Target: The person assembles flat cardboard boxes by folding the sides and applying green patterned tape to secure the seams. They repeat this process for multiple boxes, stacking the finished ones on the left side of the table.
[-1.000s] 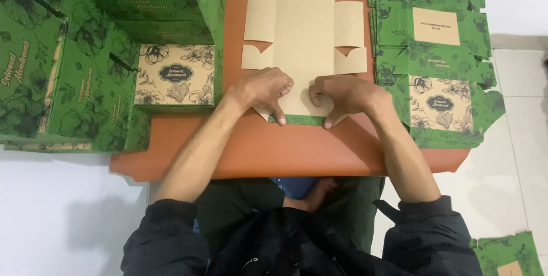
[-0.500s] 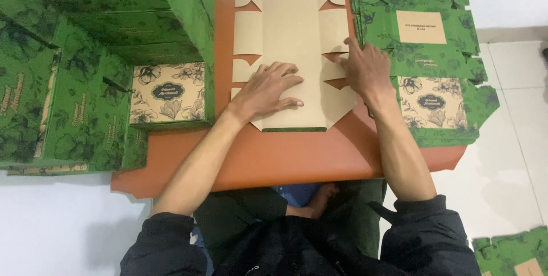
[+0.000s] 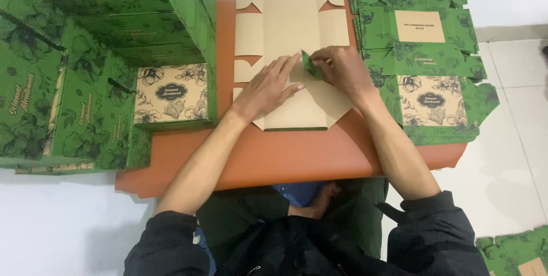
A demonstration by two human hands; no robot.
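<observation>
A flat die-cut cardboard box blank (image 3: 294, 30) lies kraft side up on an orange table (image 3: 285, 156). My left hand (image 3: 268, 87) presses flat on the blank's middle, fingers spread toward the right. My right hand (image 3: 342, 70) pinches a small side flap (image 3: 311, 63) of the blank and folds it up and inward, so the flap's green printed side shows. The two hands almost touch at the flap.
A stack of flat green floral box blanks (image 3: 422, 53) lies right of the blank. Assembled green boxes (image 3: 108, 42) are piled at the left, one showing a kraft floral panel (image 3: 171, 93). White tiled floor surrounds the table. More green blanks (image 3: 514, 250) lie at the bottom right.
The right hand moved in from the blank's right edge and lifted a side flap inward. The left hand slid up and right over the blank's middle. A second ago both hands pressed the near edge.
</observation>
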